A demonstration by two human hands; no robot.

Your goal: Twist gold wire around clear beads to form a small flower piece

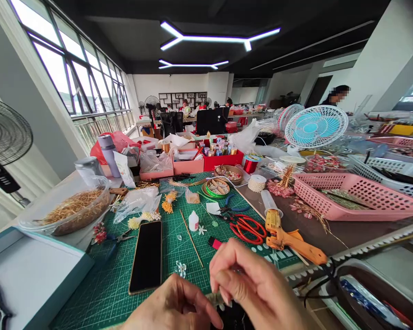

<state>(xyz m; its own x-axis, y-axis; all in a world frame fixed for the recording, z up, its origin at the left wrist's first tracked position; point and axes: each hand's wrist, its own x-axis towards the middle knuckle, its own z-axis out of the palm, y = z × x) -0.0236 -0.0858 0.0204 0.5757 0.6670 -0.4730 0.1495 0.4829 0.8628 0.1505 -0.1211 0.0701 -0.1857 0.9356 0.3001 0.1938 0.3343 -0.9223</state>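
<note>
My left hand (179,305) and my right hand (253,282) are close together at the mat's front edge. Both have curled fingers; the right thumb and forefinger are pinched, and whatever lies between the fingers is too small or hidden to name. Beyond them on the green cutting mat (106,279) lie clear crystal-like pieces (181,269), a thin brown stick (192,238) and a black phone (146,256). A small white bottle (193,221) stands upright beside a white flower piece (202,230). Red-handled scissors (248,229) rest further right, near blue-handled pliers (239,208).
An orange glue gun (289,236) lies at the mat's right edge. Pink basket (361,183) and white-blue fan (316,126) stand beyond it. To the left are an open box (30,275) and a clear bowl of straw-coloured stems (72,206). Several people are in the background.
</note>
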